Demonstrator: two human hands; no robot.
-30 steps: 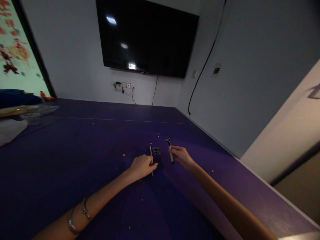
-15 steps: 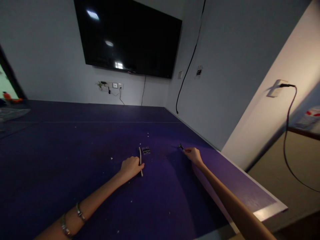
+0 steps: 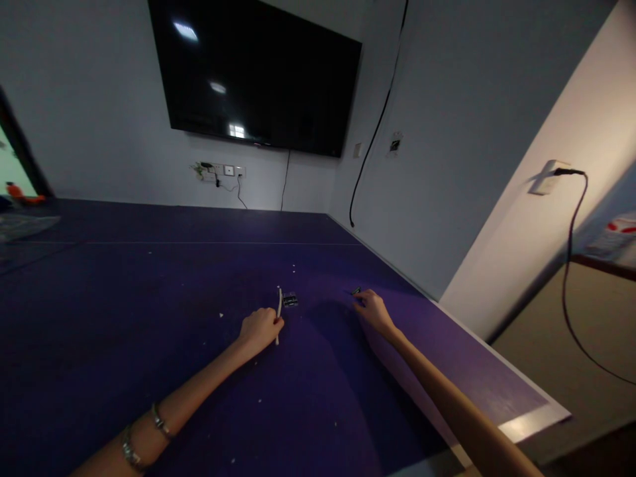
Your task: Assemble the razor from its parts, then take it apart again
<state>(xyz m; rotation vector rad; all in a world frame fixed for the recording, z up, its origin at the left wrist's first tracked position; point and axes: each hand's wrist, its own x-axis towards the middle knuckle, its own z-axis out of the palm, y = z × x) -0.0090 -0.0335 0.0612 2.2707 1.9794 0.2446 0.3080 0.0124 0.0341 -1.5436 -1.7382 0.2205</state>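
Note:
My left hand (image 3: 261, 327) is closed around a thin, pale stick (image 3: 279, 301), held nearly upright over the table; I cannot make out its kind. Just right of the stick's upper end lies a small flat item with dark and clear parts (image 3: 290, 300), perhaps a pack. Farther right, my right hand (image 3: 373, 310) is low over the table with its fingertips apart. Right beyond those fingertips is a small dark-headed tool that looks like a razor (image 3: 356, 290). My hand hides most of it, so whether they touch is unclear.
Small white scraps (image 3: 221, 315) dot the purple tabletop (image 3: 149, 298). A black cable (image 3: 370, 149) hangs down the wall by the table's right edge. A large screen (image 3: 263, 73) is mounted above the back. Clear plastic (image 3: 27, 227) lies at the far left.
My right hand has moved slightly left over the razor-like tool, and its fingers have loosened from the handle. The stick in my left hand has tipped, its top now leaning right.

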